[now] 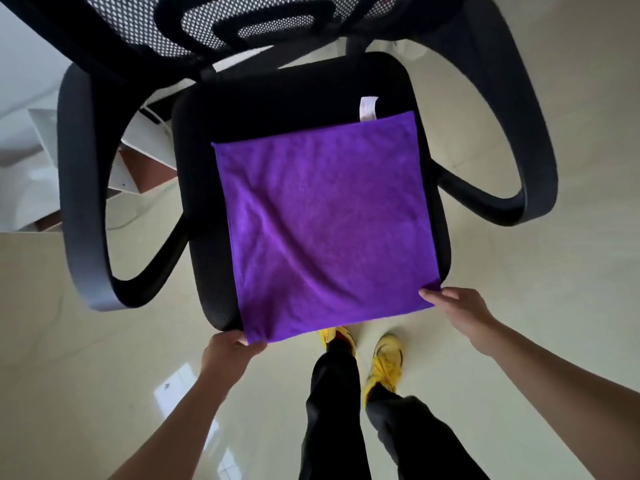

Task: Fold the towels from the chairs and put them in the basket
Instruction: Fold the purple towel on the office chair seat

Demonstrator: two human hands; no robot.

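A purple towel [322, 223] lies spread flat and square on the black seat of an office chair [277, 109]. A white care label [367, 108] sticks out past its far edge. My left hand [230, 351] pinches the towel's near left corner at the seat's front edge. My right hand [457, 310] pinches the near right corner. Both near corners hang slightly past the seat front. No basket is in view.
The chair has a mesh backrest [214, 26] and two curved armrests, left [83, 209] and right [519, 140]. My legs in black trousers and yellow shoes [384, 365] stand just in front of it on a glossy pale floor. White furniture [24, 133] stands at the left.
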